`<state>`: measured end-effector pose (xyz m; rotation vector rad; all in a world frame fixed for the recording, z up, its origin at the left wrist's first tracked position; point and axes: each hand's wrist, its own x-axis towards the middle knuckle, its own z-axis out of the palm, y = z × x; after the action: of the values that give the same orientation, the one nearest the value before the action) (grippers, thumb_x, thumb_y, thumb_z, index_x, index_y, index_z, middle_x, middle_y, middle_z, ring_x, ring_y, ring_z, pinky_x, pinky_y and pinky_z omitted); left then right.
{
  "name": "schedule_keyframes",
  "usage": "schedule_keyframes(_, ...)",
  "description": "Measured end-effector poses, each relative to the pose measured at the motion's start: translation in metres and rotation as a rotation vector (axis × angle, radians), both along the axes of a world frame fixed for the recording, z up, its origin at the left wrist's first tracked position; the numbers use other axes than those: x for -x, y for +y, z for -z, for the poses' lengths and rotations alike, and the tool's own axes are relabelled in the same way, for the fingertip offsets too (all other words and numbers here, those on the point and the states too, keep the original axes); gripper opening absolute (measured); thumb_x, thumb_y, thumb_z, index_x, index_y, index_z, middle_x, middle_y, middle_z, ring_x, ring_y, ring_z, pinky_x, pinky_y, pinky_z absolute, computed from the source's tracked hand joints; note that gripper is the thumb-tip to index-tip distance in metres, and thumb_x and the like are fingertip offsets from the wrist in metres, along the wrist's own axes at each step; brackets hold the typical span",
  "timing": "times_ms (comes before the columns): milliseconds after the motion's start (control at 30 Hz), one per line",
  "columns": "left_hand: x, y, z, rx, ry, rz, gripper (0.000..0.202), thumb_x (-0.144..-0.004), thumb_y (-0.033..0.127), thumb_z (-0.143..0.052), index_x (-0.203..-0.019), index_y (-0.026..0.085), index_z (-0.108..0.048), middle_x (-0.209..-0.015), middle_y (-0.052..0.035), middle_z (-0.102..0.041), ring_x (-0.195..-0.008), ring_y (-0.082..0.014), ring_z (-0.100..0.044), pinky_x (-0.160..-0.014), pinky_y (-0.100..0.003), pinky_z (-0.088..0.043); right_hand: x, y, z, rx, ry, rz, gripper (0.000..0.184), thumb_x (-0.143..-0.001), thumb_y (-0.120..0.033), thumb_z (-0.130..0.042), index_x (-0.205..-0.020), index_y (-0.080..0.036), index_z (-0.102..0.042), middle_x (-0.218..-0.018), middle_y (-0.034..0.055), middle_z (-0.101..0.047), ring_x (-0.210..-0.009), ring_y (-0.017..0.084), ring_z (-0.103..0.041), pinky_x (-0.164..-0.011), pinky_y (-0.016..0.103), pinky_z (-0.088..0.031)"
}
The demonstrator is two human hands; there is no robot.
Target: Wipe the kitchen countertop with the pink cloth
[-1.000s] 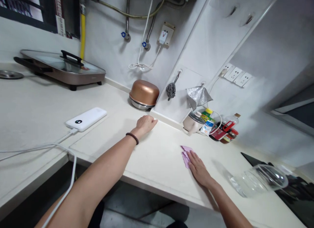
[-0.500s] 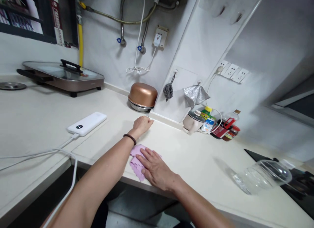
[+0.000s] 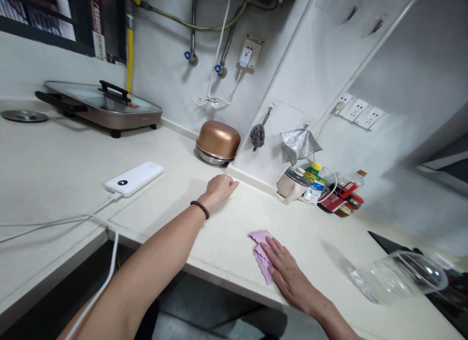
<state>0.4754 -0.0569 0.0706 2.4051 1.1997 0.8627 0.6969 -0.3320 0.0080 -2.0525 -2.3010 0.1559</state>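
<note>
A pink cleaning cloth (image 3: 263, 264) with a wavy edge lies folded on the pale countertop (image 3: 223, 233). My right hand (image 3: 288, 269) presses on it from the right, its fingers laid over the cloth and the thumb at its lower edge. Farther back and to the left, my left hand (image 3: 220, 189) forms a closed fist on the counter, just in front of the copper-coloured bowl (image 3: 219, 139). Nothing shows sticking out of that fist, though its palm side is hidden. A dark bead bracelet (image 3: 200, 209) circles the left wrist.
At left lie a white power bank (image 3: 135, 178) and its cable (image 3: 109, 276), behind them a lidded electric pan (image 3: 106, 108). By the wall stand a small pot (image 3: 291, 184) and condiment bottles (image 3: 340, 198). At right are a clear plastic container (image 3: 395, 276) and a black cooktop (image 3: 442, 306).
My right hand has slid to the right over the counter, carrying the pink cloth along. My left fist stays in front of the copper bowl. The view has shifted slightly.
</note>
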Motion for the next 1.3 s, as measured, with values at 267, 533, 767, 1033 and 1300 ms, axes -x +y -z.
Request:
schedule_keyframes(267,-0.006,-0.004,0.002,-0.025,0.010,0.040,0.045,-0.094,0.044,-0.043,-0.075,0.018,-0.074,-0.081,-0.0108,-0.074,-0.078,-0.0218,-0.065,-0.065,-0.029,-0.037,-0.025,0.099,0.007,-0.068,-0.050,-0.019,0.057,-0.103,-0.049,-0.021,-0.158,-0.032,-0.020,-0.165,0.0012,-0.018,-0.151,0.022,-0.013,-0.121,0.046,-0.018)
schedule_keyframes(533,-0.005,0.001,-0.001,-0.080,0.027,0.021,0.045,-0.095,0.044,-0.043,-0.083,0.018,-0.077,-0.088,-0.0128,-0.075,-0.086,-0.0245,-0.067,-0.070,-0.031,-0.042,-0.043,0.239,0.012,-0.109,-0.104,0.098,0.057,-0.103,-0.044,-0.019,-0.156,-0.025,-0.027,-0.163,0.0044,-0.024,-0.151,0.023,-0.015,-0.121,0.048,-0.017)
schedule_keyframes(767,0.010,0.010,-0.012,-0.068,-0.077,-0.057,0.042,-0.095,0.043,-0.045,-0.081,0.020,-0.077,-0.089,-0.0099,-0.076,-0.086,-0.0228,-0.066,-0.069,-0.029,-0.041,0.001,0.251,-0.001,-0.060,-0.084,0.112,0.057,-0.103,-0.038,-0.023,-0.156,-0.021,-0.029,-0.164,0.0076,-0.020,-0.151,0.027,-0.014,-0.119,0.051,-0.021)
schedule_keyframes(1033,0.015,0.005,-0.018,-0.046,-0.154,-0.043,0.044,-0.095,0.043,-0.044,-0.078,0.018,-0.076,-0.086,-0.0105,-0.076,-0.083,-0.0225,-0.066,-0.068,-0.030,-0.040,0.095,0.125,-0.014,0.038,0.023,-0.439,0.056,-0.103,-0.042,-0.030,-0.158,-0.035,-0.017,-0.166,-0.0009,-0.010,-0.152,0.024,-0.008,-0.122,0.050,-0.015)
schedule_keyframes(1300,0.000,-0.021,-0.017,-0.075,-0.145,0.091,0.042,-0.095,0.040,-0.044,-0.078,0.018,-0.076,-0.084,-0.0110,-0.075,-0.086,-0.0250,-0.068,-0.072,-0.032,-0.044,0.098,0.165,-0.016,0.008,0.025,-0.472,0.052,-0.104,-0.047,-0.027,-0.153,-0.031,-0.034,-0.160,0.0015,-0.032,-0.147,0.026,-0.027,-0.121,0.050,-0.023)
